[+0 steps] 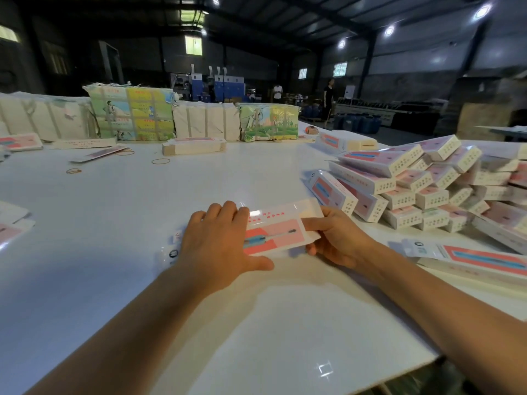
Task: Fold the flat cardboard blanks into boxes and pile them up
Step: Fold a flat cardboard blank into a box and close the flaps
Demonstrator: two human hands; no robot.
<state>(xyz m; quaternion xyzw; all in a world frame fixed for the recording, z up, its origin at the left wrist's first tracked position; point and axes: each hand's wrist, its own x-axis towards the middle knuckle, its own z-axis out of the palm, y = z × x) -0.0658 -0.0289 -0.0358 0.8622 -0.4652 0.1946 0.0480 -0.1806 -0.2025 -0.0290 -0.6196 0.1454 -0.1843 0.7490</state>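
- Working at a white table (119, 218), a person reaches both bare forearms forward from the bottom of the view, and the two hands meet over one cardboard blank (273, 229).
- Left hand (219, 238): it lies palm down on the left part of the blank, fingers straight and close together, thumb stretched out along the near edge, pressing the card to the table.
- Right hand (336, 238): it holds the right end of the blank, thumb on the printed top and fingers curled beneath the edge. That end looks slightly raised off the table, though the angle makes this hard to confirm.
- The blank is white with a pink and red panel, a blue and grey pen-like picture, and a row of small red characters; a little of its left end shows beyond the left hand.
- Just right of the right hand, and a little farther away, sits a loose pile of folded boxes (413, 183) in the same print, lying at mixed angles several layers deep.
- Close beside the right forearm lies a stack of flat blanks (479, 258), printed side up.
- Well beyond the left hand, rubber bands (160, 161) and more flat blanks are scattered on the table.
- Farther still, strapped bundles (131, 112) of printed and plain card stand in a row along the table's far edge.
- Behind them is a dim warehouse with ceiling lights and two people (328, 101) standing far off.
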